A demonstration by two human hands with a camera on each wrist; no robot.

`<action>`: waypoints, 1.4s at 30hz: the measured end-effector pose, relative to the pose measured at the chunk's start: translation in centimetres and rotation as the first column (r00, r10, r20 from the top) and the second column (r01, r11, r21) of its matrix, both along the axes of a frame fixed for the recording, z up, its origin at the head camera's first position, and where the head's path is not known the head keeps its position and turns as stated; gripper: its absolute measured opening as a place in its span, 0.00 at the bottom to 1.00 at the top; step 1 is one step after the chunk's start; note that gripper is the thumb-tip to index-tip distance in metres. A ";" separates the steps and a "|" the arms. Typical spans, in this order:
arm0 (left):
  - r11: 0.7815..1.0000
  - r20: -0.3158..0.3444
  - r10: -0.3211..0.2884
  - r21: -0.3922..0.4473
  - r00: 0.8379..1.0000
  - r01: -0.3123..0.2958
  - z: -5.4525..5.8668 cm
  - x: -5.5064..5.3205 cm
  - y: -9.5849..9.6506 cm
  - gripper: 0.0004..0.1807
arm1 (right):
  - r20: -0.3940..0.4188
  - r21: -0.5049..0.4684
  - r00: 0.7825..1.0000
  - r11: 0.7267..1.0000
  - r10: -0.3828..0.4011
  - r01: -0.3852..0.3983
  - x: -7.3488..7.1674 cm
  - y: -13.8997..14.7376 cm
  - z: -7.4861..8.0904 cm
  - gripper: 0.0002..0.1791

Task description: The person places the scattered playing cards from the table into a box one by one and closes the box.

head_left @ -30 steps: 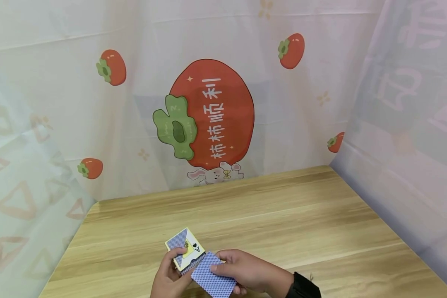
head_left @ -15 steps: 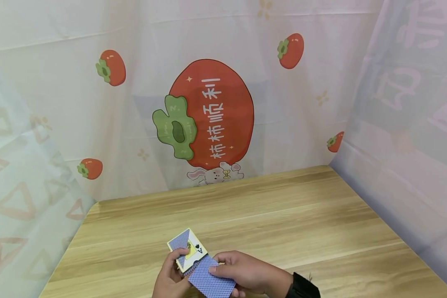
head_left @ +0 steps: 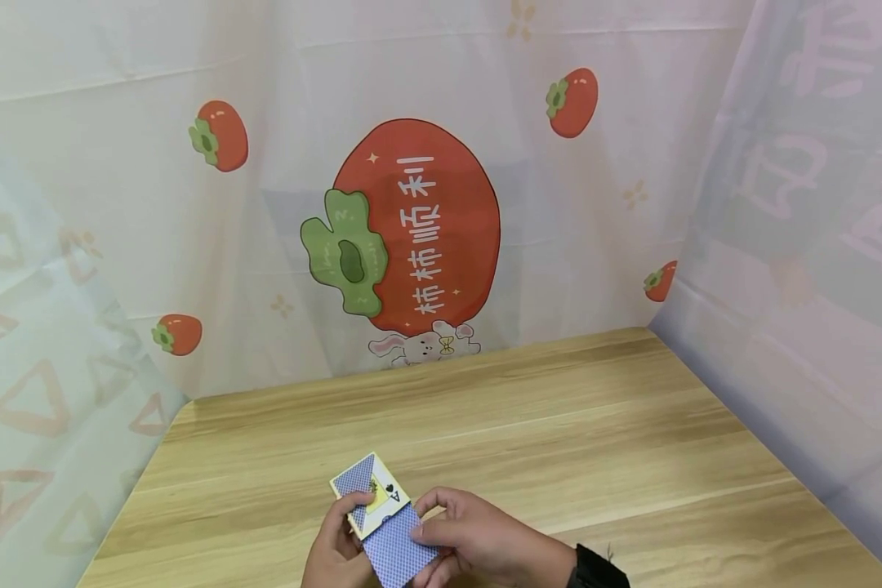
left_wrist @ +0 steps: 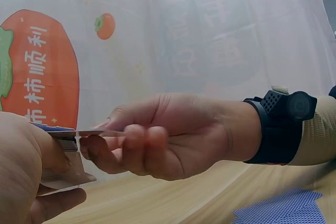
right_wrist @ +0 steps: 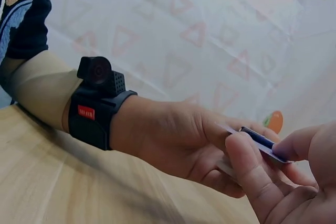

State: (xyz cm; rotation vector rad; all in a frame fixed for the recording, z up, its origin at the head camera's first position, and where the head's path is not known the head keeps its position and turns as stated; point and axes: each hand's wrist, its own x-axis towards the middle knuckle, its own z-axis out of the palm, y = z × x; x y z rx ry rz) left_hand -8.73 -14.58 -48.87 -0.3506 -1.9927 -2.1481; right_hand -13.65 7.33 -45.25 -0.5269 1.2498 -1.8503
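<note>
My left hand (head_left: 336,543) grips a card box (head_left: 382,482) with an ace of spades and a blue pattern on its face, thumb lying across the front. A blue-backed playing card (head_left: 399,545) sits at the box's lower end, its top edge right at the notched opening. With thumb on top and fingers below, my right hand (head_left: 478,535) pinches the card's right edge. Seen edge-on in the left wrist view, the card (left_wrist: 102,132) reaches from the right hand to the box. In the right wrist view the hands (right_wrist: 262,182) overlap around box and card.
More blue-backed cards (left_wrist: 281,208) lie on the wooden table (head_left: 559,441), low in the left wrist view. A white cloth backdrop (head_left: 595,204) with persimmon prints stands behind the table, and cloth walls close both sides.
My right hand has moved the card left and lined it up with the box; its top edge now meets the opening. The left hand and box have shifted only slightly.
</note>
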 end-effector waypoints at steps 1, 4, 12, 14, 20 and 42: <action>1.000 0.001 0.000 0.002 1.000 0.000 0.0 0.0 0.0 0.32 | 0.012 -0.016 1.000 1.000 -0.016 0.016 0.0 -0.1 0.0 0.17; 1.000 -0.003 0.011 -0.002 1.000 -0.011 0.1 0.0 0.1 0.32 | 0.028 -0.053 0.997 0.996 -0.072 0.074 -0.1 -0.2 0.1 0.20; 0.999 0.131 0.035 -0.025 0.991 -0.032 0.8 0.4 0.7 0.30 | -0.192 -0.019 0.967 0.985 -0.169 0.169 -0.4 -0.3 0.2 0.24; 0.999 0.175 0.027 -0.026 0.984 -0.023 0.9 0.5 0.9 0.30 | -0.268 0.019 0.943 0.977 -0.198 0.211 -0.5 -0.3 0.1 0.23; 0.998 0.200 0.044 -0.045 0.979 -0.036 1.4 0.7 1.3 0.31 | -0.427 0.125 0.876 0.945 -0.224 0.302 -0.5 -0.2 0.0 0.16; 0.994 0.292 0.094 -0.086 0.952 -0.072 1.7 0.6 1.0 0.33 | -0.784 0.611 0.373 0.513 0.496 0.603 0.9 5.8 0.0 0.17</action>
